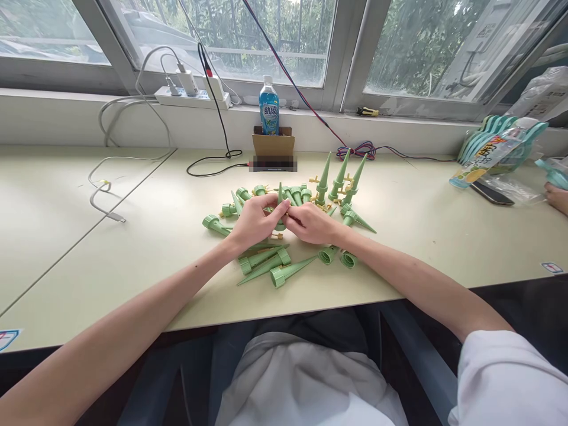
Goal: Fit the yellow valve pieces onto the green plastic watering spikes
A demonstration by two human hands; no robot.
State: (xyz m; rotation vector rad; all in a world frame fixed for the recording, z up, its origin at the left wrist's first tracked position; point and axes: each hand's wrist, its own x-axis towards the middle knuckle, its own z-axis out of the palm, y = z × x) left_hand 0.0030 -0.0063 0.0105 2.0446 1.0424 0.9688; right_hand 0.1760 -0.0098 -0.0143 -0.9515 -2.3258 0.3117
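My left hand point(258, 218) is closed round a green plastic plant watering spike point(280, 193), held with its tip up. At the spike's side, the fingers of my right hand point(311, 223) are pinched together; a speck of yellow shows between the hands, but what they grip is mostly hidden. Loose green spikes with ribbed caps lie around and under both hands, among them one spike point(290, 271) nearest me. Right of my hands stand three upright spikes point(339, 177) with yellow valves fitted. A small yellow valve point(277, 236) lies just below my hands.
Behind the pile a blue bottle point(268, 109) stands by a small cardboard box point(274, 144). Cables point(361, 150) run along the back, and a power strip point(193, 97) sits on the ledge. At right are a phone point(491, 193), a drink bottle point(486, 157) and another person's hand point(557, 196).
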